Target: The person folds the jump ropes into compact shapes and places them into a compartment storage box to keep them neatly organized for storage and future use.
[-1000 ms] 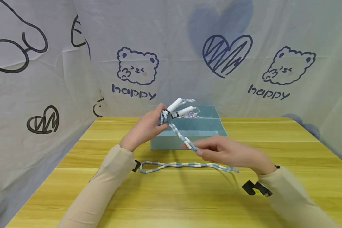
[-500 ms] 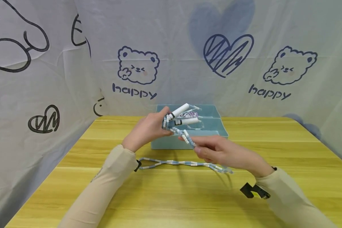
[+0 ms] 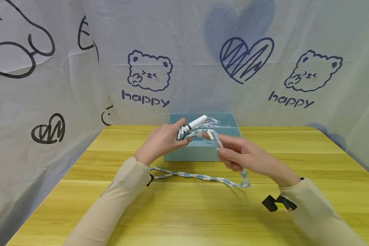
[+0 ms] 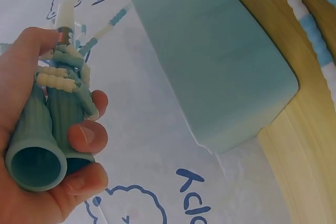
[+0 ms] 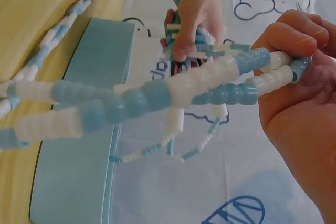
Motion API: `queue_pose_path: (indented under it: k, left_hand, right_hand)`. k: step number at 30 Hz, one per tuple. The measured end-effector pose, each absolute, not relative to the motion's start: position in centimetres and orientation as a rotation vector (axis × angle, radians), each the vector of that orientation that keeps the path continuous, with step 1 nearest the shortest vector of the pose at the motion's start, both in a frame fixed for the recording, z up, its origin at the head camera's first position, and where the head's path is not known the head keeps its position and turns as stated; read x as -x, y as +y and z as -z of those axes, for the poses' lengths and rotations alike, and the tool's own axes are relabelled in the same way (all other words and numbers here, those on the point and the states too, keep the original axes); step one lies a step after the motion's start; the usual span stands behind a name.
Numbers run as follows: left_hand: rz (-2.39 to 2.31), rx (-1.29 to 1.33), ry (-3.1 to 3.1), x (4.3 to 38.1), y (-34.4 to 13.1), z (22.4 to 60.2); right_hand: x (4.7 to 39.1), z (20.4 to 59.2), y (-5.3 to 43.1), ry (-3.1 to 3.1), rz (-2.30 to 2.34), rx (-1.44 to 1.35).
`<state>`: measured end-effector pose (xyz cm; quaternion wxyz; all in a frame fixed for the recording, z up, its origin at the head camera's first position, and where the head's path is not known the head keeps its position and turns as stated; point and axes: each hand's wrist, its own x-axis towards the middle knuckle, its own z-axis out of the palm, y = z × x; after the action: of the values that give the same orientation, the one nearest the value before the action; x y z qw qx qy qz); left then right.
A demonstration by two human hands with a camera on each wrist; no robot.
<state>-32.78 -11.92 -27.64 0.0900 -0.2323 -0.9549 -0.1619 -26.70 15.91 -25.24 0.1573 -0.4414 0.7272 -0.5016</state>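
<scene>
A beaded jump rope [image 3: 200, 176] in pale blue and white runs between both hands and the table. My left hand [image 3: 164, 140] grips its two handles side by side; the left wrist view shows their hollow blue-green ends [image 4: 35, 167]. Several turns of beaded cord [image 4: 58, 81] lie around the handles near the left thumb. Pale cord ends come out of the white handle tips [image 3: 197, 122]. My right hand [image 3: 249, 153] holds a doubled stretch of the cord [image 5: 210, 80] between thumb and fingers, to the right of the handles. A lower stretch hangs from it to the table.
A light blue divided box [image 3: 190, 153] stands behind the hands on the wooden table [image 3: 187, 215]. In its rear compartment lie purple and white beads [image 3: 209, 124]. A printed cloth [image 3: 196, 51] hangs at the back and sides.
The right hand has moved slightly right, bending the held cord into an arch. The left hand has shifted a little right and down. The right end of the lying cord now rises off the table.
</scene>
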Motion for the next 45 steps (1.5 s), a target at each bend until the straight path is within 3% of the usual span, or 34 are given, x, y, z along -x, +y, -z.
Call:
queue_pose_path:
  k: [9, 24, 34, 45]
  left_hand:
    - [0.347, 0.768, -2.817, 33.3, -12.3, 28.0]
    - [0.366, 0.810, -2.914, 33.2, -12.6, 27.5]
    - [0.465, 0.833, -2.986, 32.8, -12.6, 26.8]
    - [0.552, 0.878, -2.915, 32.5, -12.5, 26.3]
  right_hand:
    - [27.8, 24.8, 17.9, 2.145, 1.531, 1.274]
    - [29.1, 24.2, 19.9, 2.352, 1.723, 0.995]
    - [29.3, 24.0, 21.3, 2.693, 1.598, 0.762]
    - [30.1, 24.9, 21.4, 2.958, 1.525, 0.847]
